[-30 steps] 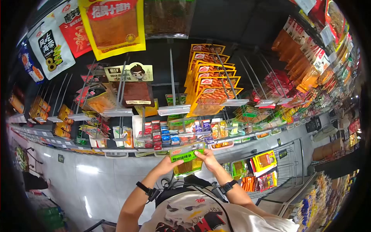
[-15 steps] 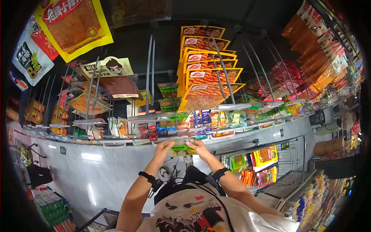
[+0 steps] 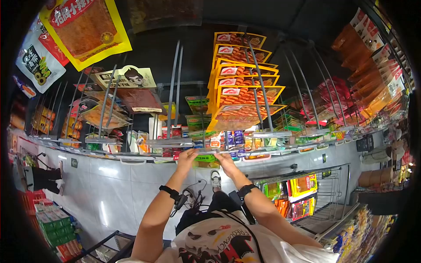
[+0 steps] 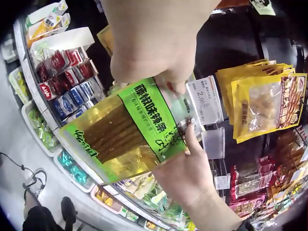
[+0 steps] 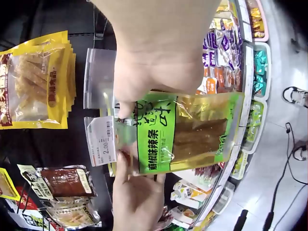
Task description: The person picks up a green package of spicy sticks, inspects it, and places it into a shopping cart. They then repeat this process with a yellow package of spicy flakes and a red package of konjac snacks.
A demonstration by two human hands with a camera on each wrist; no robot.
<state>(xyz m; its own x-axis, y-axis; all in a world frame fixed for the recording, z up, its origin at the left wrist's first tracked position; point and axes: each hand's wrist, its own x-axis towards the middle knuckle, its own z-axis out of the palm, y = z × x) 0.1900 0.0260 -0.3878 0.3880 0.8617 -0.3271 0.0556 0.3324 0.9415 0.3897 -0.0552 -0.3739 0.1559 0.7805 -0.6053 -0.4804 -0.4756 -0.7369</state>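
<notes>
A flat, clear-and-green packet of spicy strips (image 3: 206,160) hangs from both hands just under the shelf front. In the left wrist view the packet (image 4: 120,130) shows brown strips behind a green label. My left hand (image 3: 187,158) pinches one top corner, thumb on the near face. The other top corner is pinched by my right hand (image 3: 226,163). Right at the packet's top edge is a hook end with a price tag (image 5: 100,140). Similar green packets (image 3: 198,105) hang behind, farther back on the rack.
Yellow-edged packets (image 3: 250,111) hang in a row to the right of the hands. A brown snack pack with a cartoon card (image 3: 136,96) hangs at left. Below run bins of small wrapped snacks (image 4: 72,168). A wire cart (image 3: 329,188) with packets stands at right.
Both hands have carried the packet away from the body, up to the hook end at the shelf front. The packet's face has tipped away from the head camera, which has also shifted.
</notes>
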